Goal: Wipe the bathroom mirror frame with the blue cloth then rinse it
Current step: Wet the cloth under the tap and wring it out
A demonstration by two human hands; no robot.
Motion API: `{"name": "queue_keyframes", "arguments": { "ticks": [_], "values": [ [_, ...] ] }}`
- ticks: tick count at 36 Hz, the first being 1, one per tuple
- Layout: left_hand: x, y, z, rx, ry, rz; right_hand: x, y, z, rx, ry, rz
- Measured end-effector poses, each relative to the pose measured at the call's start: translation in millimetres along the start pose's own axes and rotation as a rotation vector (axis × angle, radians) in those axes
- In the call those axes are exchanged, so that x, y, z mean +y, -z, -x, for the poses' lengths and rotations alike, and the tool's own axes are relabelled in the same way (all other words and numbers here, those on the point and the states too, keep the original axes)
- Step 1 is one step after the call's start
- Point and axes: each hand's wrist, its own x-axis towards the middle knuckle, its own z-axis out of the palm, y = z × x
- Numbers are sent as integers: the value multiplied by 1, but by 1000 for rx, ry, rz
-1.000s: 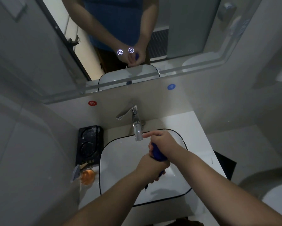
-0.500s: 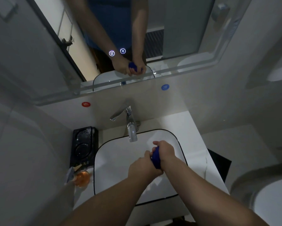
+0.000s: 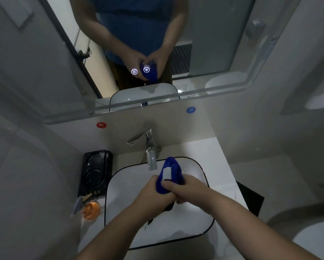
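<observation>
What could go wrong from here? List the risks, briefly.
1. The left hand and right hand both grip the blue cloth in a tight bunch, so its inner folds may go unrinsed.
2. The cloth's upper end sits close beside the faucet spout. A hard twist could throw drips past the basin onto the counter.

Soft blue cloth (image 3: 171, 172) with a white tag. Shiny chrome metal tap (image 3: 151, 153). Glossy white ceramic basin (image 3: 123, 186), smooth pale desk (image 3: 213, 156).

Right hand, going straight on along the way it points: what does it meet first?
The right hand would meet the left hand at once: they touch, both gripping the blue cloth over the sink.
</observation>
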Motion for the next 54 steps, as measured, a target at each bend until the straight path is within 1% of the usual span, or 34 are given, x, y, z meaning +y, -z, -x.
{"name": "queue_keyframes", "arguments": {
  "ticks": [1,2,5,8,10,12,14,17,19,21,24,26,29,30,32,33,36,38,40,41,43,45,47,49,50,52,53,54],
  "values": [
    [3,5,4,2,0,51,0,-4,0,26,39,-66],
    [5,12,8,2,-2,100,-1,-7,-1,16,67,-169],
    [11,37,23,-41,10,206,-1,-16,-2,-60,79,-493],
    [10,53,33,-97,-11,253,-4,-24,-1,-62,87,-599],
    [9,57,36,-96,-20,231,-5,-30,1,-64,115,-638],
    [10,56,36,-99,1,275,-9,-36,3,-29,120,-673],
    [15,56,36,-132,58,389,-14,-42,4,29,108,-652],
    [20,60,34,-205,144,612,-27,-49,9,121,95,-522],
    [21,64,35,-204,151,658,-33,-50,12,188,94,-432],
    [20,67,36,-148,97,590,-37,-53,13,286,62,-378],
    [23,67,39,-16,-22,397,-39,-58,12,522,-42,-240],
    [28,65,44,31,-113,312,-44,-64,13,604,-75,-177],
    [37,64,52,38,-228,219,-62,-72,22,564,12,-297],
    [40,64,53,55,-252,200,-67,-74,25,541,56,-291],
    [44,66,54,98,-266,175,-76,-76,34,458,169,-182],
    [46,67,55,98,-265,199,-80,-75,38,432,206,-108],
    [51,66,57,52,-260,328,-89,-61,47,437,239,1],
    [55,68,61,148,-284,341,-93,-51,51,463,231,68],
    [60,73,63,282,-298,356,-96,-43,56,471,223,113],
    [63,75,65,336,-307,362,-95,-40,58,454,218,103],
    [68,79,69,386,-326,367,-91,-39,59,390,228,30],
    [76,82,74,427,-340,392,-86,-33,59,348,264,-54],
    [82,86,78,486,-362,364,-84,-24,61,301,315,-118],
    [84,91,79,540,-379,350,-85,-15,67,168,324,-190],
    [84,92,79,555,-394,351,-85,-10,68,82,304,-250],
    [82,90,81,551,-444,338,-86,-1,70,-36,263,-316],
    [80,88,82,534,-466,331,-90,1,70,-61,258,-318],
    [78,85,82,505,-492,336,-94,3,72,-49,255,-318]
  ]
}}
